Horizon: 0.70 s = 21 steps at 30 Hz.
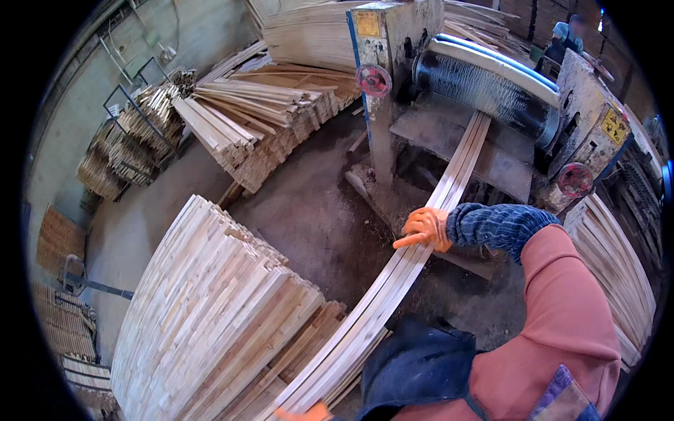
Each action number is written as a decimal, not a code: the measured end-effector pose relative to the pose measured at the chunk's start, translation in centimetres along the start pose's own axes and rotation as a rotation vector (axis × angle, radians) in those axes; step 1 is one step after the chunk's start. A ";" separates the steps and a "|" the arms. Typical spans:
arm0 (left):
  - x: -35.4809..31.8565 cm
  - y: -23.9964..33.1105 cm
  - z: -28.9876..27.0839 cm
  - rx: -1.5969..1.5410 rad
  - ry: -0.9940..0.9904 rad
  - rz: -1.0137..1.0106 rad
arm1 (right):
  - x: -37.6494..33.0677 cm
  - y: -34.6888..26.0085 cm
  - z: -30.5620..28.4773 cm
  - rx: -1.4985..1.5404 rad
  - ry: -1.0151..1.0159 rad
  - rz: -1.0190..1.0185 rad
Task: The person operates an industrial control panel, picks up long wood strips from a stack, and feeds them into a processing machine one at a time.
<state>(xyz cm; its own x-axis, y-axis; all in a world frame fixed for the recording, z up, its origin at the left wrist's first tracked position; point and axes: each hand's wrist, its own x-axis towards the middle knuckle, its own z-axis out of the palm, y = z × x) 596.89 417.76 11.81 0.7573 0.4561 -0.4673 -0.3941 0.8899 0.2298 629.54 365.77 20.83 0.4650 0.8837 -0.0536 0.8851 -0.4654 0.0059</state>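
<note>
A few long, narrow wooden strips [393,282] lie side by side. They run from the lower edge up to the ridged dark roller [484,88] of a machine, their far ends on its metal plate [507,168]. My right hand [427,229], in an orange glove with a blue knitted cuff, is wrapped over the strips about midway, one finger pointing left. At the lower edge my left hand [309,412], also orange-gloved, touches the near part of the strips. Most of it is cut off, so its grip is hidden.
A large stack of strips [210,302] stands at my left, close to the held ones. Another pile [274,119] lies beyond it, and a curved stack [611,266] at the right. Red handwheels [373,81] jut from the machine. A person [565,38] is behind it.
</note>
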 end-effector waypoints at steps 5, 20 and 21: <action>-0.7 -9.5 4.0 0.150 0.076 -0.041 | 7.4 -7.2 -0.2 0.173 -0.070 -0.162; -5.6 -9.6 4.3 0.452 0.233 -0.101 | 2.1 0.1 0.6 0.184 -0.027 0.058; -5.2 -8.6 4.8 0.257 0.371 0.016 | 1.7 1.3 -0.9 0.194 -0.112 0.132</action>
<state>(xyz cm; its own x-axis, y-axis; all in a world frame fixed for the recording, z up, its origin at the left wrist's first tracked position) 598.85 407.80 16.36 0.4958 0.4774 -0.7255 -0.2272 0.8776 0.4222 631.46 366.73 21.68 0.5618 0.8084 -0.1757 0.7913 -0.5870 -0.1710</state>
